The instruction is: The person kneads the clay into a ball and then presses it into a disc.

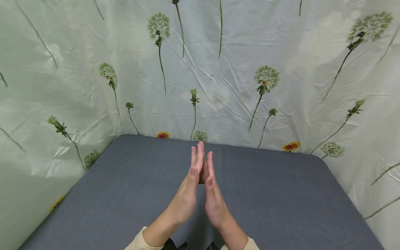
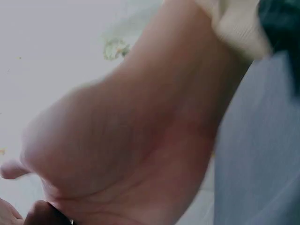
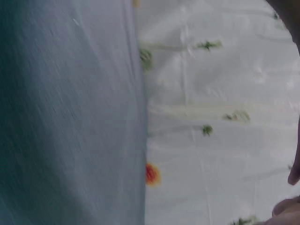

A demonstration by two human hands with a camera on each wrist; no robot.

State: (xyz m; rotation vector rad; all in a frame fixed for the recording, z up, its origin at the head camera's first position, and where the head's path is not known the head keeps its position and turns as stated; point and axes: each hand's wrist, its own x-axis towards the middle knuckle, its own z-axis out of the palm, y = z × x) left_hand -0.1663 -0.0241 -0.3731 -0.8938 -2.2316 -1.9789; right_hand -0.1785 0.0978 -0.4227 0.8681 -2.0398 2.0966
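Note:
In the head view my left hand [image 1: 186,194] and my right hand [image 1: 215,198] stand upright over the grey surface, palms facing each other. The fingers of both are straight and point away from me, close together at the tips and wider apart at the wrists. Between the palms shows a small dark brown patch [image 1: 203,173]; whether it is a thing or shaded skin, I cannot tell. The left wrist view is filled by the left palm and wrist [image 2: 136,136], with a dark shape [image 2: 47,214] at its lower edge. Parts of a hand [image 3: 287,213] edge into the right wrist view.
A grey padded surface [image 1: 125,194] with rounded far corners lies under the hands. Pale, shiny cloth [image 1: 231,86] printed with dandelions and other flowers hangs behind it and along both sides. Light sleeves [image 1: 142,241] cover the forearms.

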